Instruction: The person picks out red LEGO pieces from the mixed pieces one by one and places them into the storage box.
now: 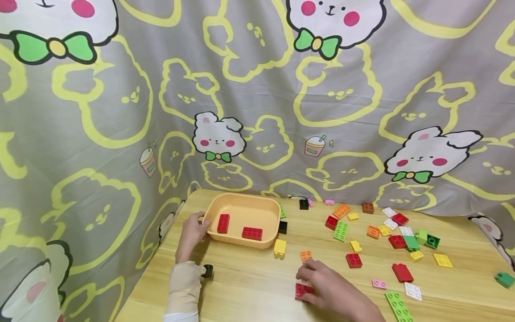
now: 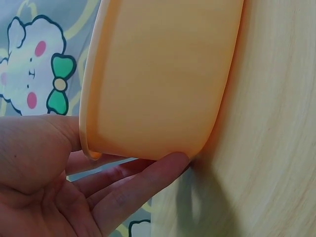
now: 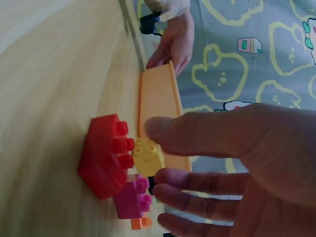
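A light orange tray [image 1: 241, 243] [image 2: 163, 79] [image 3: 159, 94] holds two red bricks, one [image 1: 223, 223] at its left and one [image 1: 252, 233] nearer the front. My left hand [image 1: 193, 236] [image 2: 113, 182] [image 3: 178, 42] grips the tray's left end, fingers along the outer wall. Over the near middle of the table, my right hand [image 1: 327, 284] [image 3: 237, 168] hovers with its fingers apart around a red brick [image 1: 302, 291] [image 3: 103, 155]; the right wrist view shows a gap between fingers and brick. Beyond that brick are a magenta brick [image 3: 131, 198] and a yellow brick [image 1: 280, 248] [image 3: 148, 156].
Many loose bricks lie across the table's right side, among them a red brick [image 1: 354, 260], a long lime brick [image 1: 398, 306] and a dark green piece [image 1: 504, 279]. A black brick [image 1: 283, 227] sits beside the tray's right end. A patterned curtain [image 1: 265, 103] hangs behind the table.
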The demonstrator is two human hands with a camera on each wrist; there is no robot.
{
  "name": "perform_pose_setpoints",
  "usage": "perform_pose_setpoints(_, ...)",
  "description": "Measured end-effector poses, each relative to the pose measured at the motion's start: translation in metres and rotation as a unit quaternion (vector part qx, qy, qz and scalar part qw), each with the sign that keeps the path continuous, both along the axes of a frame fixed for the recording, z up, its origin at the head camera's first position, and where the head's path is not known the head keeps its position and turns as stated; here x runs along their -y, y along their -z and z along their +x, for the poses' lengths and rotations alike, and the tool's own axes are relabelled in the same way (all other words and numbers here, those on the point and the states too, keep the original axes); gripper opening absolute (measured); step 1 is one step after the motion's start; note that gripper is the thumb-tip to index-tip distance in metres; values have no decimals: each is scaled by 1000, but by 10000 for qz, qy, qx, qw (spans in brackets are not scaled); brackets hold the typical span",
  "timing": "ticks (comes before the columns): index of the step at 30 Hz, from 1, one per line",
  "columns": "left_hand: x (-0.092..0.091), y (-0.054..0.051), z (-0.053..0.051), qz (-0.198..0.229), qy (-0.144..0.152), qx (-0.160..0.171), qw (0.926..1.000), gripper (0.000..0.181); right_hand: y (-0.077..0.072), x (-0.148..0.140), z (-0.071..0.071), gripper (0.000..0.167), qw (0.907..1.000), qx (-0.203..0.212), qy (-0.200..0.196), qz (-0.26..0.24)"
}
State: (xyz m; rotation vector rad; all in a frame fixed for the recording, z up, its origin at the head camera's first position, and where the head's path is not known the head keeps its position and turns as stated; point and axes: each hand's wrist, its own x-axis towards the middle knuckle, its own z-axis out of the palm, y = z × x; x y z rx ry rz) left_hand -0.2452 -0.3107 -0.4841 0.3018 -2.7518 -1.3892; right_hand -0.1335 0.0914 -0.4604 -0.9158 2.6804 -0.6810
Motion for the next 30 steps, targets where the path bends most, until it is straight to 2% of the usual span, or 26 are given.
perform_pose_setpoints(4,-2,-2,-1,22,41,5,10000,37,4,3,4,32,9990,279,185,302)
perform_pose_setpoints(13,-3,-3,1,32,34,71,10000,38,12,10,6,15,9991,-235,-99,329)
perform_pose_setpoints(17,-2,-4,0,39,96,85,9999,37,13,15,7,12,9990,-321,-106,294)
perform_pose_setpoints(22,-1,-6,-1,89,197,7,9998,37,12,20,7,13,9992,-176,10,363)
perform_pose_setpoints(30,1,-4,1,55,160,88,9998,36,14,21,7,14,9992,-55,104,381)
